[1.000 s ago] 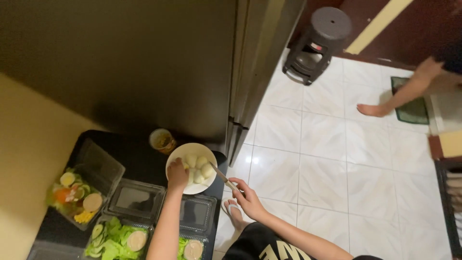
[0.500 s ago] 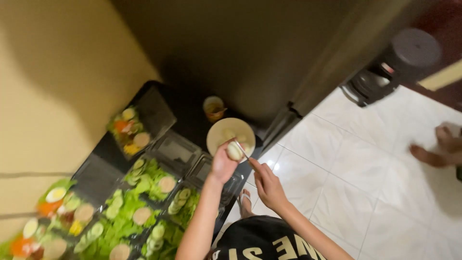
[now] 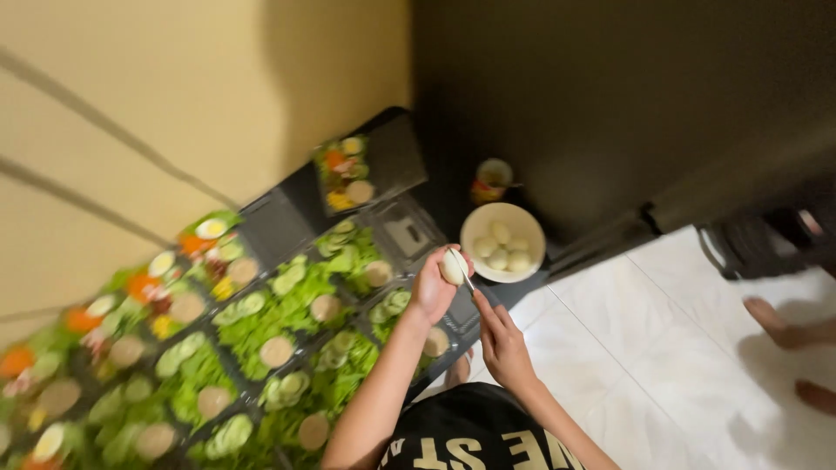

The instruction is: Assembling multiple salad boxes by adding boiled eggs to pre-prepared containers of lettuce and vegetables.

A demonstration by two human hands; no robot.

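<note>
My left hand (image 3: 433,290) holds a peeled boiled egg (image 3: 452,266) up over the black counter. My right hand (image 3: 501,341) grips a small knife (image 3: 467,278), and its blade rests against the egg. Just beyond the hands sits a cream bowl (image 3: 533,228) with several more peeled eggs in it. Left of the hands, rows of black salad trays (image 3: 287,331) hold lettuce, cucumber slices and round sauce cups.
A small cup (image 3: 493,179) stands behind the bowl, next to a tall dark cabinet (image 3: 627,113). More filled trays with egg and carrot (image 3: 209,252) line the yellow wall. Another person's bare feet (image 3: 788,326) stand on the white tiled floor at right.
The view has swung left, bringing many more salad trays into sight. My left hand lifted an egg away from the bowl, and the right hand brought the knife to it.
</note>
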